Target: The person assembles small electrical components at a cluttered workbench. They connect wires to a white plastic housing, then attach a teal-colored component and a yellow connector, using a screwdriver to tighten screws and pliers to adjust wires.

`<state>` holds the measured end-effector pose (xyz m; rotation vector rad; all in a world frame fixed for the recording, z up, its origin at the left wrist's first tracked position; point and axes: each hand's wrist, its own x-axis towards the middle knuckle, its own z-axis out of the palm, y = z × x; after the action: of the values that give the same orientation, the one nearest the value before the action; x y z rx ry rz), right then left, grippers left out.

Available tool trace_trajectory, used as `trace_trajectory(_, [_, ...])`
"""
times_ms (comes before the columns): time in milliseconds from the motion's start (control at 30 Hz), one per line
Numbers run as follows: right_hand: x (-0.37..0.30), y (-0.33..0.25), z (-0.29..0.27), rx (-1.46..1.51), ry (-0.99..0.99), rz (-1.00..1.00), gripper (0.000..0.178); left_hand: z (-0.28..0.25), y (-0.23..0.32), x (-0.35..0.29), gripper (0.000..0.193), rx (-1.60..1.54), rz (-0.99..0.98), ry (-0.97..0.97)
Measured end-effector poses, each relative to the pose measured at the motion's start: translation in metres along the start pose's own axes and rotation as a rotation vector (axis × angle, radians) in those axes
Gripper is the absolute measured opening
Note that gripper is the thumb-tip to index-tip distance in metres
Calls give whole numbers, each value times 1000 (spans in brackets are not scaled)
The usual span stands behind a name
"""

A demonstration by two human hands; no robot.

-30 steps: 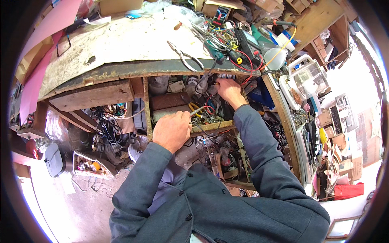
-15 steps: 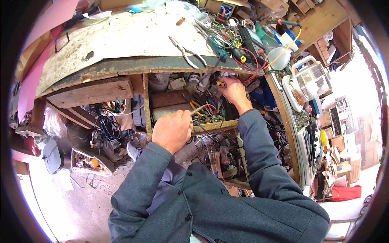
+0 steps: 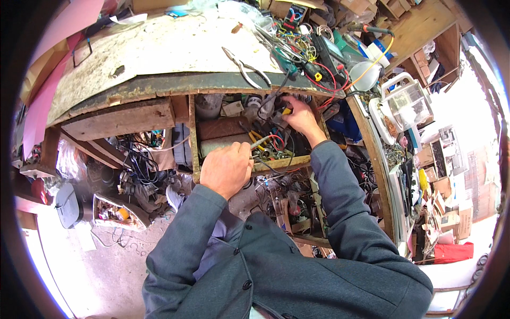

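A wooden drawer (image 3: 193,139), pulled out under the bench, is packed with tools, wires and small parts. My left hand (image 3: 226,169) is closed at its front edge. From its fingers a slim grey piece (image 3: 260,142) points into the drawer, with a red wire by its tip; whether it is held is unclear. My right hand (image 3: 302,118) reaches into the drawer's far right corner, index finger and thumb apart. Between them shows a small yellow part (image 3: 287,111). Yellow-handled pliers (image 3: 253,137) lie near the left hand, and a reddish-brown block (image 3: 223,129) fills the left side.
On the benchtop (image 3: 175,48) lie spread pliers (image 3: 247,68) and a heap of tangled wires (image 3: 289,50). A clear plastic jug-like container (image 3: 406,101) stands at the right. A box of scraps (image 3: 121,212) sits on the floor at left, beside a dark bin (image 3: 69,204).
My right hand has shifted slightly left within the drawer, its index finger now stretched further toward the back. The left hand stays at the front edge.
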<state>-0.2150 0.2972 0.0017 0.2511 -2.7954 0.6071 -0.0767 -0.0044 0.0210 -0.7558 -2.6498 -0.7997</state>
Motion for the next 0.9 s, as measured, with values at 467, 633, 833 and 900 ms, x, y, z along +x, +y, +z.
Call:
trace_trajectory(467, [-2,23,-9,601,-63,348,24,1,-3,0,15,-20,-15,27])
trace_trajectory(633, [0,21,-4,367,-108,195,23,1,-2,0,16,-19,-20,10])
trace_trajectory(833, [4,10,4,246,-66,199,26,1,-2,1,17,-24,-24,-14])
trace_trajectory(900, [5,8,7,270,-8,142,26,1,-3,2,18,-36,-15,-3])
